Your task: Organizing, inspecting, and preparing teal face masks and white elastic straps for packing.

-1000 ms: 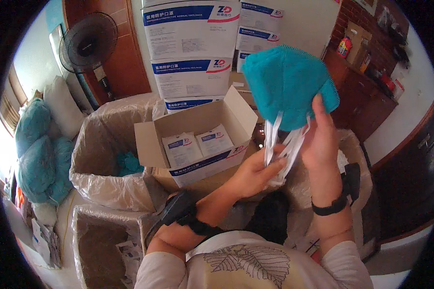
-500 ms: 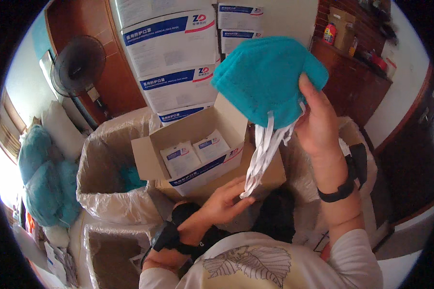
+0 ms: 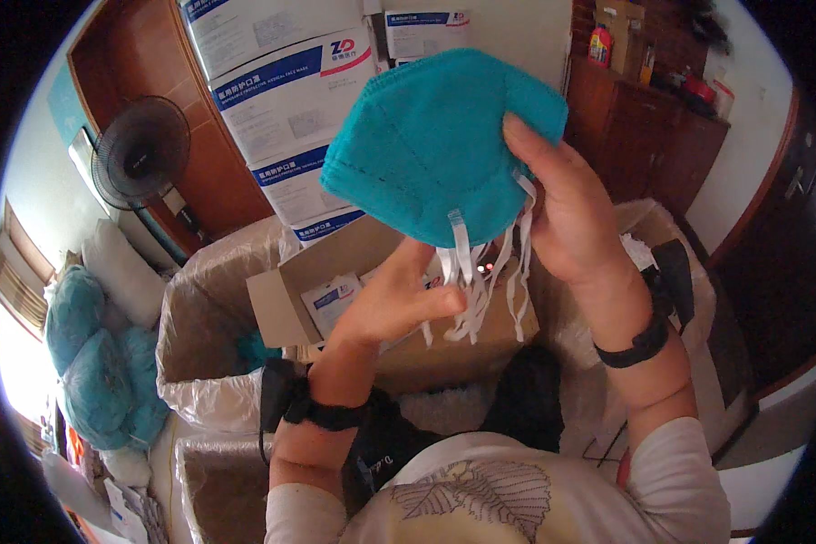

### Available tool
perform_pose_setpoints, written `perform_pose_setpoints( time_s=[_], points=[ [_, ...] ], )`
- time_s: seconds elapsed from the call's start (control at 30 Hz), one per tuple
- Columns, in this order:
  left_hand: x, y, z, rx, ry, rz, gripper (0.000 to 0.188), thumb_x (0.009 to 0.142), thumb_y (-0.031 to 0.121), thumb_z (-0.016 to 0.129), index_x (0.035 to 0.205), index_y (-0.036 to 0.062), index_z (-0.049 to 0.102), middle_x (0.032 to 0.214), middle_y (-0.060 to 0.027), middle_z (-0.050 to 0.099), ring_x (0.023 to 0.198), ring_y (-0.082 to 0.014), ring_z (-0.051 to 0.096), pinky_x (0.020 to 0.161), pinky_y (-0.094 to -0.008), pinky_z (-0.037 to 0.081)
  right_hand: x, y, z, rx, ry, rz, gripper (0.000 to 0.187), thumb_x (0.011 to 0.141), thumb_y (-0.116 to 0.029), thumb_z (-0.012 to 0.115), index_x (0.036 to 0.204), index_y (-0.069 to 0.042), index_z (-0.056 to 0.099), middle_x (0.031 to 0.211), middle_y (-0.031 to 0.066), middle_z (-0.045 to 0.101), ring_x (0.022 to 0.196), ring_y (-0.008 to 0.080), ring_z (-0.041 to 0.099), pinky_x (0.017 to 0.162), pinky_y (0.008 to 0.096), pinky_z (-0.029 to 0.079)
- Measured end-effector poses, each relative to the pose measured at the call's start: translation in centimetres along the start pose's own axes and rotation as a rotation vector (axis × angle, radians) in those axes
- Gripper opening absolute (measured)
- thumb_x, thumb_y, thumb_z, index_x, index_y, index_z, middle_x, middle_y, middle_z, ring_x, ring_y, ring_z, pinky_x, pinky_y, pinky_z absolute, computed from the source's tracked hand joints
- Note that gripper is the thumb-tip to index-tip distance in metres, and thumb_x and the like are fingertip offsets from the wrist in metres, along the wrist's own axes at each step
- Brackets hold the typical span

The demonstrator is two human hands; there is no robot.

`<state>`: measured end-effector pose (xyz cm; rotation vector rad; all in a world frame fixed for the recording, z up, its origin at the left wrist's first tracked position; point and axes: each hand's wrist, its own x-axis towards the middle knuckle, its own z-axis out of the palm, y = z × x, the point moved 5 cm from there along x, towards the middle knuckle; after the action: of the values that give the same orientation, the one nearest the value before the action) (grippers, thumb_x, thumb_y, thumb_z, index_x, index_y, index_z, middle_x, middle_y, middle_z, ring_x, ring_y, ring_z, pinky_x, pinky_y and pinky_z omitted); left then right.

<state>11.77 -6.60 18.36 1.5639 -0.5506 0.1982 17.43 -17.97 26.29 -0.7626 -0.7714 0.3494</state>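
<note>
Most fingers of the right hand [image 3: 582, 218] are hidden behind the teal face masks [image 3: 444, 145], and the left hand's [image 3: 394, 299] fingertips lie behind their lower edge. Masks and left hand cover much of the open carton [image 3: 279, 310]. The upper edge cuts off the stacked cartons [image 3: 295, 95], the lower edge the nearer plastic-lined box [image 3: 219, 445]; the teal contents [image 3: 258, 349] of the farther one [image 3: 204, 313] are too small to identify.

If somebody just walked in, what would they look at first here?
Probably the bright teal face masks, held up in the right hand at the upper middle, with white straps dangling near the left hand. Next might come the tall stack of white-and-blue boxes behind, then the black fan at the upper left.
</note>
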Motion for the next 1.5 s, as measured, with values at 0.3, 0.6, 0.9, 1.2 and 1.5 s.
perform_pose_setpoints(
  time_s=[0.3, 0.6, 0.9, 1.2, 1.5],
  points=[
    [-1.2, -3.5, 5.3, -0.359, -0.051, -0.322, 0.079, 0.075, 0.039, 0.062, 0.131, -0.0015, 0.024, 0.091, -0.0100, 0.056, 0.095, -0.0219, 0.053, 0.090, -0.0363, 0.038, 0.2, 1.2, -1.2, -0.038, 0.026, 0.076, 0.033, 0.084, -0.025, 0.055, 0.107, -0.001, 0.054, 0.101, 0.0056, 0.059, 0.092, 0.0134, 0.055, 0.082, 0.0267, 0.044],
    [-4.4, -8.1, 5.9, -0.608, 0.037, -0.443, 0.044, 0.089, 0.026, 0.046, 0.125, 0.0011, 0.036, 0.081, -0.0028, 0.049, 0.079, -0.0133, 0.050, 0.082, -0.0304, 0.041, 1.0, 2.5, -4.4, -0.144, 0.142, 0.045, 0.034, 0.083, -0.027, 0.056, 0.106, -0.001, 0.054, 0.098, 0.0041, 0.059, 0.088, 0.0118, 0.055, 0.079, 0.0262, 0.043],
    [-6.1, -6.0, 4.5, 0.120, 0.078, -0.561, 0.033, 0.090, 0.027, 0.044, 0.114, 0.0041, 0.046, 0.080, -0.0013, 0.047, 0.059, -0.0110, 0.044, 0.054, -0.0274, 0.040, 0.6, 3.0, -7.3, -0.261, 0.290, 0.003, 0.032, 0.083, -0.027, 0.056, 0.105, -0.005, 0.055, 0.096, 0.0024, 0.057, 0.084, 0.0116, 0.054, 0.074, 0.0277, 0.044],
    [-6.3, 3.8, 2.6, 0.835, 0.113, 0.015, 0.032, 0.087, 0.023, 0.048, 0.109, 0.0003, 0.050, 0.100, -0.0150, 0.053, 0.085, -0.0224, 0.051, 0.076, -0.0329, 0.042, -3.9, 10.7, -13.0, -0.222, 0.361, 0.447, 0.026, 0.085, -0.024, 0.053, 0.103, -0.006, 0.053, 0.092, 0.0030, 0.058, 0.079, 0.0127, 0.059, 0.065, 0.0268, 0.049],
    [-9.8, -6.2, 3.6, -1.519, 0.426, -0.216, 0.035, 0.091, 0.027, 0.040, 0.111, -0.0007, 0.044, 0.120, -0.0083, 0.045, 0.116, -0.0219, 0.041, 0.098, -0.0330, 0.033, -16.4, 23.4, -7.4, 0.148, 0.009, 1.220, 0.038, 0.080, -0.045, 0.053, 0.087, -0.008, 0.057, 0.081, 0.0031, 0.060, 0.069, 0.0110, 0.059, 0.058, 0.0225, 0.047]
  ],
)
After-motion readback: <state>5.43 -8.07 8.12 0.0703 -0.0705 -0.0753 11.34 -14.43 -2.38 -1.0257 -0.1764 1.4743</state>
